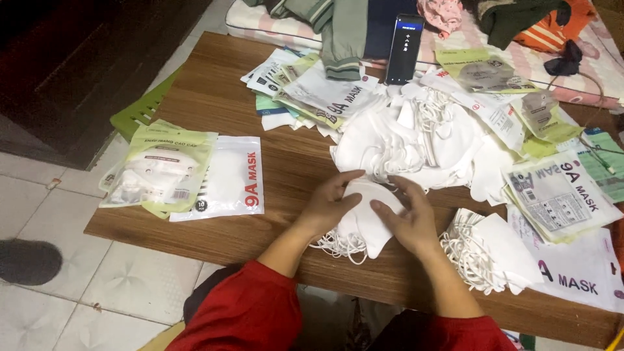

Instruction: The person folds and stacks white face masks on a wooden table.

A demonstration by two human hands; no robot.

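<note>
Hands: we count two, the left hand [328, 205] and the right hand [406, 218], both in red sleeves, laid together on one small stack of masks.
Fingers: ours are curled loosely around the white mask stack [364, 224], the left from its left edge, the right pressing on top; half closed, holding it.
Where the stack lies: at the near middle of the wooden worktop [292, 162], with its thin elastic loops spilling toward the front edge.
Mask heaps: we see two more, a big loose pile of white masks [422, 143] behind the hands and a tidier fanned stack [484, 250] just right of them; soft, folded, curved cloth.
Filled packets: we count two at the left, a pale green packet [162, 169] overlapping a white packet [227, 182]; glossy flat plastic.
Empty wrappers: many, too overlapped to count, a heap at the back [312, 91] and another at the right [562, 195].
Phone: one, black, slim, standing upright [404, 49] at the far edge, its screen lit.
</note>
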